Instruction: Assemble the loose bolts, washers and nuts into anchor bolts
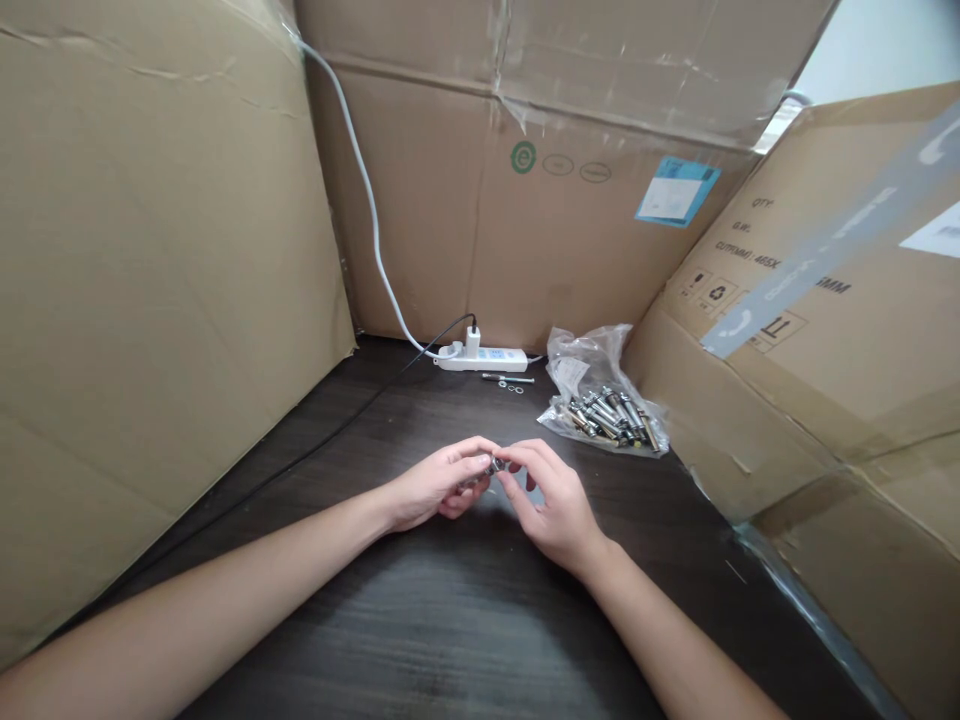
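Observation:
My left hand [439,485] is closed around a metal expansion bolt [495,466], most of it hidden by the fingers. Its nut end shows between both hands. My right hand [553,503] pinches at that end with thumb and fingertips. Beyond the hands, a loose bolt [508,379] lies on the dark table, with small washers [514,389] beside it. A clear plastic bag [581,345] holding several expansion bolts [615,415] lies to the right.
A white power strip [506,360] with a plugged-in charger [473,342] stands at the back. Its white cord [367,190] runs up the cardboard, and a black cable [337,430] crosses the left side. Cardboard walls [405,200] surround the dark wooden table [450,630].

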A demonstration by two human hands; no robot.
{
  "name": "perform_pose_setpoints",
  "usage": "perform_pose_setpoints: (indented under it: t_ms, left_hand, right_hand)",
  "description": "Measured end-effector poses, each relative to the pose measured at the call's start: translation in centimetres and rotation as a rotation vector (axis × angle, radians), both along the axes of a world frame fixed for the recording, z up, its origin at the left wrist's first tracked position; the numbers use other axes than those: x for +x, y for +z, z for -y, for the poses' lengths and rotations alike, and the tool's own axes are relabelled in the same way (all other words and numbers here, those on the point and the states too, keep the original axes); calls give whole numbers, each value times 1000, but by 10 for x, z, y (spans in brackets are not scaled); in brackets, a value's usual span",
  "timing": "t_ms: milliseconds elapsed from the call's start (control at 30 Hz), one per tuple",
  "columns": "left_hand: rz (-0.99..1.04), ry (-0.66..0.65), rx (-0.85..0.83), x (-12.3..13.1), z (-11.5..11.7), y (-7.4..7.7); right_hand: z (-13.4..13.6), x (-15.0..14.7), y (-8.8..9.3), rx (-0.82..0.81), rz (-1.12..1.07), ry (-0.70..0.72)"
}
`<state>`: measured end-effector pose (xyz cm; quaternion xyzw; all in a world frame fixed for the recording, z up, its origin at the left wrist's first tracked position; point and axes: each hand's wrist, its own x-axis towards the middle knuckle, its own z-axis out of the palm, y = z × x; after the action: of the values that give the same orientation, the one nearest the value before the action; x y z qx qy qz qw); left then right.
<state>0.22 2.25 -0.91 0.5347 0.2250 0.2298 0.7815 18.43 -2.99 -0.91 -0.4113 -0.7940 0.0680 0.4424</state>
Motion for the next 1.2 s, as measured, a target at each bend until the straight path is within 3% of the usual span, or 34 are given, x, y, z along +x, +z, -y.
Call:
perform_pose_setpoints:
  t_ms: [467,800,1200]
  left_hand:
    - [-12,-14,-70,-2,-3,-1]
    - [-39,-36,-28,-2,-4,-2]
    - [-225,-62,314,0,-2,-6]
  right_hand:
    - [2,3,4,-21,53,-52]
    - [1,5,8,-70,87,-59]
    - [2,1,7,-161,155,-56]
